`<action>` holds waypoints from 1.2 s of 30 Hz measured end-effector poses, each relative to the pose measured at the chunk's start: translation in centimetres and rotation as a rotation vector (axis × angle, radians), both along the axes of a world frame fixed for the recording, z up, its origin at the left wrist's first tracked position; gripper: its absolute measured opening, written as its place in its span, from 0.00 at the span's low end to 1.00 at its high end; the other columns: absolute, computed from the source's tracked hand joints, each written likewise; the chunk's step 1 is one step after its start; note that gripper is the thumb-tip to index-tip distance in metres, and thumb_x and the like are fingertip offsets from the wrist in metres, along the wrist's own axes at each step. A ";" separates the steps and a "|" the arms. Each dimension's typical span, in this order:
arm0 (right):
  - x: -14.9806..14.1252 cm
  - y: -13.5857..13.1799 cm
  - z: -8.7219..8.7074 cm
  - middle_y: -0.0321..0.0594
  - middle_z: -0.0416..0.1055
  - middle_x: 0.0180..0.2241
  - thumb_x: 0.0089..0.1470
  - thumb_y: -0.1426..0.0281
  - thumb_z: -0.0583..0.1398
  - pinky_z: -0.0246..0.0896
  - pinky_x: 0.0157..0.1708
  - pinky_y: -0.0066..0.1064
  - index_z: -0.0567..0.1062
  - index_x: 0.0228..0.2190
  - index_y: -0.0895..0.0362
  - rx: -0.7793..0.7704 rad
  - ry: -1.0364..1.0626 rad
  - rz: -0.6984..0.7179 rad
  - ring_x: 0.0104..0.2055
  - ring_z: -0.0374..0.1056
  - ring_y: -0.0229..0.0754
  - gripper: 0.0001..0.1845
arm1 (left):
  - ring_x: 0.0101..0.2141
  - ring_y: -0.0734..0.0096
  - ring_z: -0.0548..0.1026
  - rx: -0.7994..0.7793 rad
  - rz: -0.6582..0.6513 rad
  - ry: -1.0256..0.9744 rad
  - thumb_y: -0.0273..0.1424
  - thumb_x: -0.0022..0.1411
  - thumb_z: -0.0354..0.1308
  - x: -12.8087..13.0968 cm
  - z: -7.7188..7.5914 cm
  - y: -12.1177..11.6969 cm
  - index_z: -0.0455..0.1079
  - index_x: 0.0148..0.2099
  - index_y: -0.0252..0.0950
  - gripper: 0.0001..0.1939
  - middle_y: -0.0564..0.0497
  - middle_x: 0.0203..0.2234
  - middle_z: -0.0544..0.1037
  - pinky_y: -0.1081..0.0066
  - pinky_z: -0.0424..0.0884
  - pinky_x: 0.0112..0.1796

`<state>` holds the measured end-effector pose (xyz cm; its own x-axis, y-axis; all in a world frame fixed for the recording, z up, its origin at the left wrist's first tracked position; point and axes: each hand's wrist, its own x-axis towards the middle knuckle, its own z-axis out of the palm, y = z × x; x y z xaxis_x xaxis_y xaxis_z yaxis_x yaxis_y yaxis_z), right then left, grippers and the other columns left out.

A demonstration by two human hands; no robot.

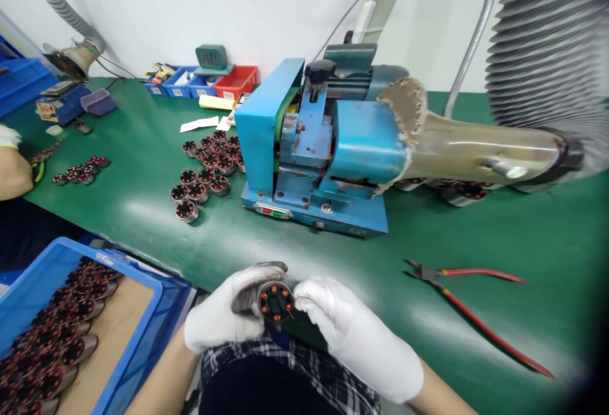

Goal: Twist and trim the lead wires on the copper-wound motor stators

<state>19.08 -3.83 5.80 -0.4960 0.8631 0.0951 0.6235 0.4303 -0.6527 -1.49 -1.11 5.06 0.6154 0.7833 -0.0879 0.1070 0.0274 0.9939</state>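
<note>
My left hand (228,310), in a white glove with grey on the fingers, is closed around a motor stator (276,301). The stator is a round metal ring with copper windings and a dark centre, its open face turned up towards me. At its right rim are the fingertips of my gloved right hand (333,320), pinched together. Whether a wire end is between them is too small to tell. Both hands are just off the front edge of the green bench, below the blue belt machine (304,155).
Grouped stators (206,176) stand left of the machine. Red-handled cutters (442,278) lie open at right. A blue crate (157,301) full of stators is at lower left. A wide suction duct (490,145) joins the machine. A co-worker's arm (14,171) shows at far left.
</note>
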 end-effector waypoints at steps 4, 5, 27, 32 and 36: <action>0.0 -0.4 0.9 0.33 0.63 0.23 0.59 0.73 0.47 0.54 0.29 0.27 0.64 0.25 0.55 -0.183 0.095 -0.050 0.26 0.59 0.37 0.12 | 0.43 0.60 0.72 0.273 0.095 0.040 0.30 0.56 0.57 0.5 2.1 -0.5 0.72 0.34 0.38 0.04 0.46 0.38 0.74 0.62 0.68 0.45; 0.0 -0.4 1.0 0.33 0.63 0.23 0.59 0.72 0.47 0.54 0.29 0.27 0.64 0.25 0.54 -0.214 0.114 -0.068 0.26 0.59 0.37 0.12 | 0.44 0.61 0.71 0.386 0.149 0.119 0.28 0.56 0.57 0.6 2.3 -0.8 0.71 0.38 0.39 0.06 0.46 0.40 0.72 0.62 0.67 0.47; -0.2 -0.5 0.7 0.33 0.61 0.23 0.55 0.69 0.48 0.54 0.29 0.28 0.62 0.23 0.55 -0.484 0.388 -0.135 0.26 0.58 0.37 0.10 | 0.43 0.63 0.72 0.369 0.055 -0.059 0.33 0.58 0.57 0.8 2.6 -1.0 0.70 0.35 0.39 0.04 0.48 0.35 0.74 0.67 0.69 0.44; -0.3 -0.1 0.9 0.33 0.62 0.23 0.54 0.69 0.48 0.56 0.29 0.28 0.62 0.22 0.55 -0.522 0.472 -0.144 0.26 0.59 0.37 0.10 | 0.49 0.61 0.66 0.694 0.213 0.283 0.22 0.53 0.60 0.9 2.4 -2.0 0.62 0.51 0.43 0.24 0.45 0.47 0.67 0.64 0.67 0.47; -0.4 -0.1 0.9 0.34 0.63 0.24 0.55 0.71 0.47 0.55 0.30 0.28 0.63 0.23 0.55 -0.428 0.366 -0.199 0.27 0.60 0.38 0.10 | 0.51 0.63 0.62 0.556 0.150 0.351 0.16 0.50 0.57 1.1 1.9 -2.2 0.62 0.48 0.43 0.25 0.47 0.45 0.66 0.64 0.65 0.49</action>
<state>18.67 -3.97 6.75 -0.3211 0.9356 -0.1471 0.3669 -0.0202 -0.9300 -0.39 -3.29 6.94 0.5046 0.8447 0.1784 0.4610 -0.4383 0.7716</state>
